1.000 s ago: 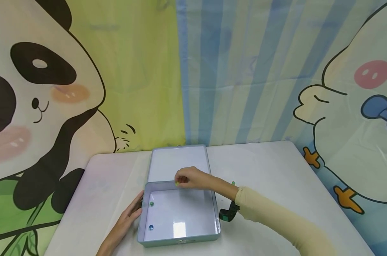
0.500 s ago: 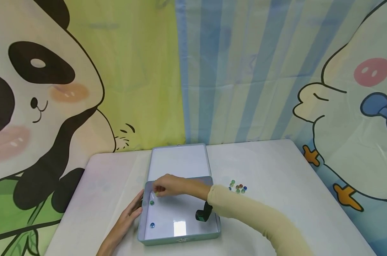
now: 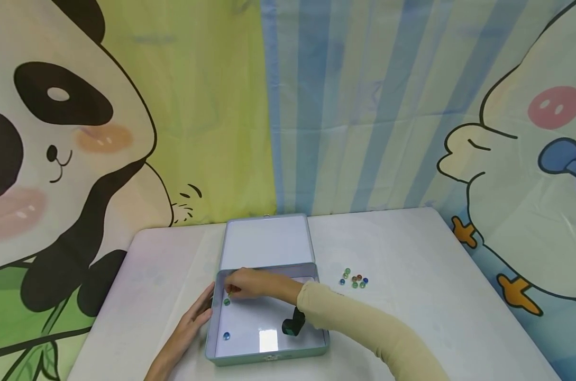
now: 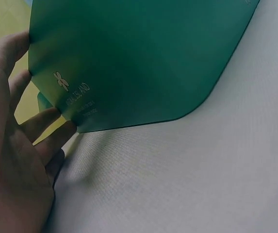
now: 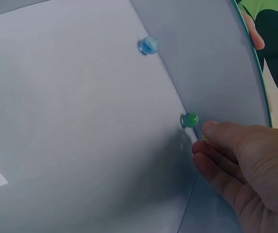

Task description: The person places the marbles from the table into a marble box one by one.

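Note:
A metal box (image 3: 242, 359), green outside and pale inside, lies on the table with its lid (image 3: 268, 243) folded back. My right hand (image 3: 245, 283) is down inside its far left corner. In the right wrist view, thumb and fingers pinch a yellowish marble (image 5: 204, 138), mostly hidden by the fingertips. Right beside it a green marble (image 5: 190, 120) sits against the box's side wall. A blue marble (image 5: 149, 45) lies farther along that wall. My left hand (image 3: 188, 325) rests with extended fingers against the box's left outer side; the left wrist view shows its fingertips touching the green wall.
Several loose marbles (image 3: 355, 279), green, brown and blue, lie in a cluster on the white table (image 3: 402, 248) to the right of the box. A cartoon-printed curtain (image 3: 340, 106) hangs behind the table. A dark wrist camera (image 3: 293, 323) hangs under my right forearm.
My right hand has moved left and down from the box's back edge into its far left corner, carrying the yellowish marble. The loose marbles are uncovered. My left hand stays put.

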Demonstrator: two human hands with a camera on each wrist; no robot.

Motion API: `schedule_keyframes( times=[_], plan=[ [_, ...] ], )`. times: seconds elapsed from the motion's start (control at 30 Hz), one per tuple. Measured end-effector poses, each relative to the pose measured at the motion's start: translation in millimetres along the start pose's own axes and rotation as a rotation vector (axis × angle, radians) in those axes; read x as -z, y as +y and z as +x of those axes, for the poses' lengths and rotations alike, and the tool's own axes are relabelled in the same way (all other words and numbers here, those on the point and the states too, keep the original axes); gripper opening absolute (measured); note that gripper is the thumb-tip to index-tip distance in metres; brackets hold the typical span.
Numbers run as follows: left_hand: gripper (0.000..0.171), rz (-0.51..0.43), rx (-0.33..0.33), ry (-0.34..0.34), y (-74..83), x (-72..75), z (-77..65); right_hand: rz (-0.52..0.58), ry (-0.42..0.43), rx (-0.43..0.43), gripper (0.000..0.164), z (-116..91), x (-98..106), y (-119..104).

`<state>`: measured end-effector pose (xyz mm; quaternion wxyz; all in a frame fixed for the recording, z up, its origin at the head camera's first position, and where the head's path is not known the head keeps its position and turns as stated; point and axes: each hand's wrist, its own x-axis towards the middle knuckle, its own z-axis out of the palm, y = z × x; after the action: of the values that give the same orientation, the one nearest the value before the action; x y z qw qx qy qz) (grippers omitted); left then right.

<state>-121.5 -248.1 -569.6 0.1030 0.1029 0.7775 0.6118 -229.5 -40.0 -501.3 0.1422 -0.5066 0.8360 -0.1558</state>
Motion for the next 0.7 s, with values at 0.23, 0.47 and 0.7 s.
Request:
schedule_keyframes(
  times=[0.23, 0.47, 0.7],
  plan=[
    [0.055, -0.002, 0.005, -0.002, -0.2, -1.4, -0.9, -0.022, 0.012, -0.020, 0.011, 3.0, -13.2, 3.4],
    [0.055, 0.003, 0.001, 0.002, 0.9, -0.7, -1.2, -0.036, 0.053, -0.036, 0.013, 2.8, -18.2, 2.9],
    [0.055, 0.001, -0.004, -0.002, 1.4, -0.6, -0.9, -0.060, 0.058, -0.055, 0.011, 2.7, -19.7, 1.2]
  ],
)
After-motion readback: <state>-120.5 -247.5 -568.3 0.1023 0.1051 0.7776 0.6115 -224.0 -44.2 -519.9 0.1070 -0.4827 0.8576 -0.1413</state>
